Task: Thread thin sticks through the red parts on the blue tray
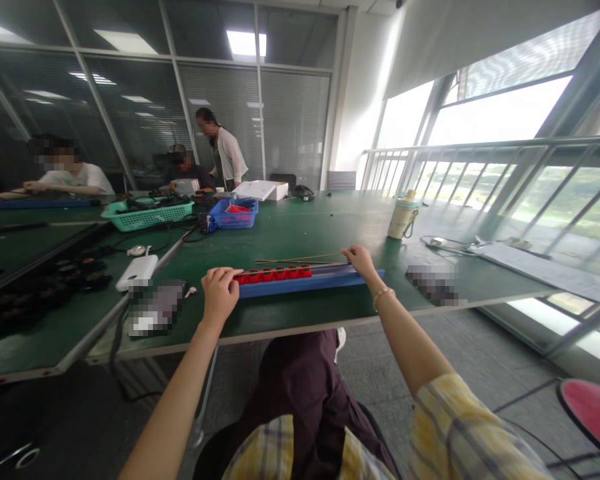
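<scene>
A long blue tray (pixel 307 285) lies along the near edge of the green table. Red pieces (pixel 280 274) stand in a row in its left and middle part. My left hand (pixel 221 292) is at the tray's left end, its fingertips closed at the end of a thin rod that runs over the red pieces. At the right end, my right hand (pixel 361 260) is closed in a pinch at the tip of a thin yellowish rod (pixel 300 258). Thin rods extend leftward from that hand, just behind the tray; which of them it grips is hard to separate.
Left of the tray are a phone (pixel 159 307), a white power bank (pixel 137 273) and dark parts. Green (pixel 147 215) and blue baskets (pixel 234 217) stand farther back. A bottle (pixel 403 217), another phone (pixel 433 283) and cables lie rightward. Several people are beyond the table.
</scene>
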Demonstrator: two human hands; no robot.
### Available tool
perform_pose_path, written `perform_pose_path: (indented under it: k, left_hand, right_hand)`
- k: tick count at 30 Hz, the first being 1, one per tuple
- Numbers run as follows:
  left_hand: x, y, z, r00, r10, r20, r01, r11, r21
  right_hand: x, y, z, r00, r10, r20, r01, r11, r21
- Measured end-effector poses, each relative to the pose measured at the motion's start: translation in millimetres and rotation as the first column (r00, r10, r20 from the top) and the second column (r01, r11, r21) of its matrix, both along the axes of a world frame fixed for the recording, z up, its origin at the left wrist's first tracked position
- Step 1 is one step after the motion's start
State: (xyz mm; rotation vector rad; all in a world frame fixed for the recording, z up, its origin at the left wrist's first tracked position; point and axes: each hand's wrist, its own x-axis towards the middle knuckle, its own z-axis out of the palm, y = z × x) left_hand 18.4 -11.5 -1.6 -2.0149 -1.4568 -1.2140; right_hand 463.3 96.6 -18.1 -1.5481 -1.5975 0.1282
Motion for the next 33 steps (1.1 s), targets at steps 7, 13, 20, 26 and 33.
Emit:
perform_pose_path:
  k: [7,13,20,26,33]
  left_hand:
    - [0,-1,0.7,1.0,0.0,0.012,0.001,1.0,-0.01]
    - [0,0,0.0,1.0,-0.003,0.008,0.003,1.0,-0.013]
    - [0,0,0.0,1.0,0.005,0.009,-0.005,1.0,-0.012]
    - [0,0,-0.1,1.0,0.001,0.001,-0.001,1.0,-0.01]
    - [0,1,-0.4,1.0,0.005,0.004,-0.005,1.0,-0.01]
  right_hand:
    - [1,2,0.2,0.992,0.123,0.017,-0.122,0.992,-0.015]
    - [0,2,1.4,0.98,0.182,0.079,-0.176,0.981,-0.076]
    - [3,7,-0.9,0.979,0.149,0.142,-0.129,0.982,-0.141]
    - [5,19,-6.8,0.958,0.111,0.263,-0.03,0.956,-0.291]
    - [5,26,-5.5,0.959,0.131,0.25,-0.063,0.962,-0.265]
